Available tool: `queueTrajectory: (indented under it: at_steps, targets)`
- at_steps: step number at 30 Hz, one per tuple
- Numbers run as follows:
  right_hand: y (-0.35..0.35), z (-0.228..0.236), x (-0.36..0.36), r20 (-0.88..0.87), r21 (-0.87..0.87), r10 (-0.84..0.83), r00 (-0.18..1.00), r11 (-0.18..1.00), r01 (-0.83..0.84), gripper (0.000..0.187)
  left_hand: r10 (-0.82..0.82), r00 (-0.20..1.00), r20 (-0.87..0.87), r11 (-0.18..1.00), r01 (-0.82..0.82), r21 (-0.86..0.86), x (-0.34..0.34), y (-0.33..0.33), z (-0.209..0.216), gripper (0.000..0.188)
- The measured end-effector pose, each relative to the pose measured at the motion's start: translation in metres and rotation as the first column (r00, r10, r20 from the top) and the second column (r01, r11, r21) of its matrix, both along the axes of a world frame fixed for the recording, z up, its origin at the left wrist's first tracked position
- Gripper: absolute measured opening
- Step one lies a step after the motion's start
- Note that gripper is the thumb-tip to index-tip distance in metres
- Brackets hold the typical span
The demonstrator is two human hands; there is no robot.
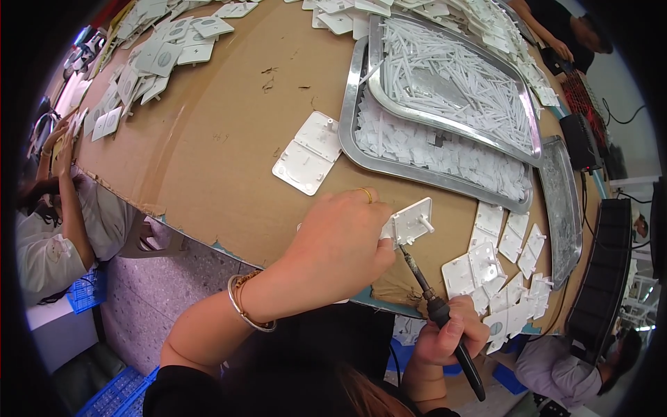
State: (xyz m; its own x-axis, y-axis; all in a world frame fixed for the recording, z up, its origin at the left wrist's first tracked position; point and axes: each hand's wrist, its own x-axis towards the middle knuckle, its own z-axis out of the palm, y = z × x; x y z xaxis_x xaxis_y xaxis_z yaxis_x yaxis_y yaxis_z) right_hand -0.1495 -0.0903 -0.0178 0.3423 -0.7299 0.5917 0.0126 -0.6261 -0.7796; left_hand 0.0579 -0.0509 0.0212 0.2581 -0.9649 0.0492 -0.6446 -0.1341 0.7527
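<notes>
My left hand [340,240] is closed on a white plastic cover [415,221], held tilted with its inner side and small posts showing. In my right hand [455,330] is a soldering iron [438,309] with a black handle. Its dark tip reaches the lower edge of the held cover, close to my left fingertips; whether it touches cannot be made out. Beyond my left hand, a pair of white plastic covers [308,153] lies inner side up on the table, against the tray rim.
Two stacked metal trays [361,149] hold thin white sticks and white pieces. More white covers [472,271] lie at the right; heaps of covers [167,52] line the far side. A dark empty tray [561,208] leans at the right. Other people sit around the cardboard-topped table [201,153].
</notes>
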Motion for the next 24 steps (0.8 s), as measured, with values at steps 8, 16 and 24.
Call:
queueTrajectory:
  at_steps: [8, 16, 24]
  targets:
    - [0.002, -0.006, 0.003, 0.122, -0.050, -0.092, 0.988, 0.994, 0.098, 0.016, -0.017, 1.000, -0.009, 0.999, 0.018, 0.051, 0.001, -0.001, 0.005, 0.020]
    - [-0.002, -0.005, 0.012, 0.410, 0.160, -0.389, 0.825, 0.921, 0.354, 0.030, 0.034, 0.979, 0.199, 0.929, 0.042, -0.369, 0.003, 0.005, 0.014, 0.042]
    - [0.001, 0.003, 0.023, 0.273, -0.023, -0.171, 0.947, 0.983, 0.184, 0.032, 0.287, 0.912, 0.291, 0.947, -0.317, 0.058, -0.017, 0.078, 0.012, 0.055]
